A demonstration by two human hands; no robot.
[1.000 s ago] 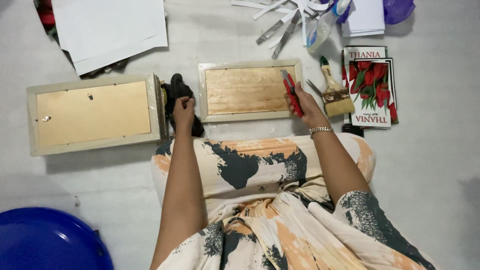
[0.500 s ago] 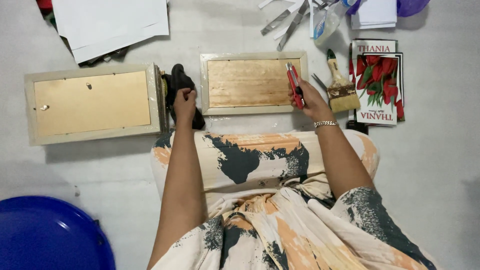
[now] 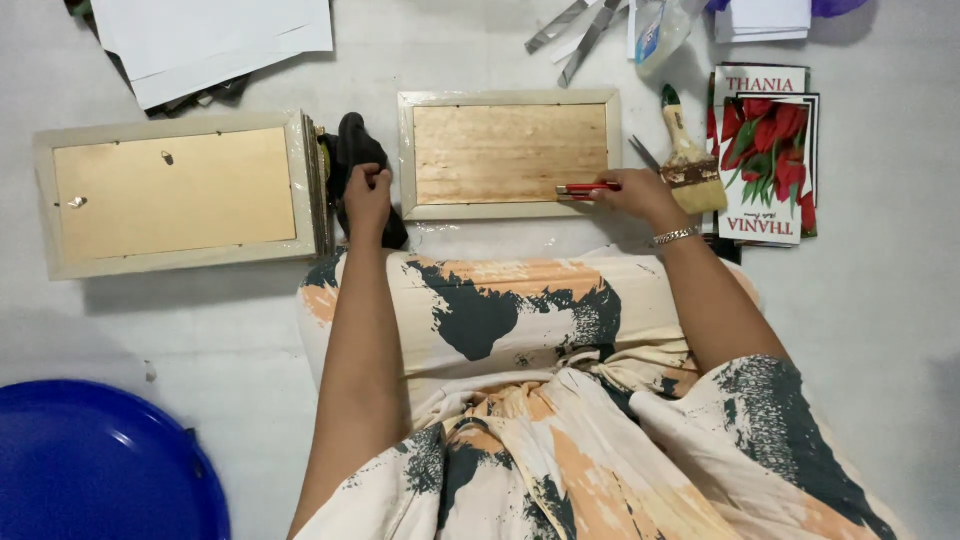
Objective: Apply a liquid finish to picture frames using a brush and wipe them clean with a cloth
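My right hand holds a red-handled tool lying sideways over the lower right corner of a face-down wooden picture frame on the floor in front of me. My left hand grips a black tool standing between that frame and a larger face-down frame to the left. A bracelet sits on my right wrist. My lap in a patterned cloth fills the lower middle.
A paintbrush and flower-print cards lie right of the small frame. White paper sheets sit at top left, metal strips and a plastic bag at top. A blue round lid is at bottom left.
My right hand has turned the red-handled tool from upright at the frame's right edge to lying sideways at its lower right corner. My left hand stays on the black tool.
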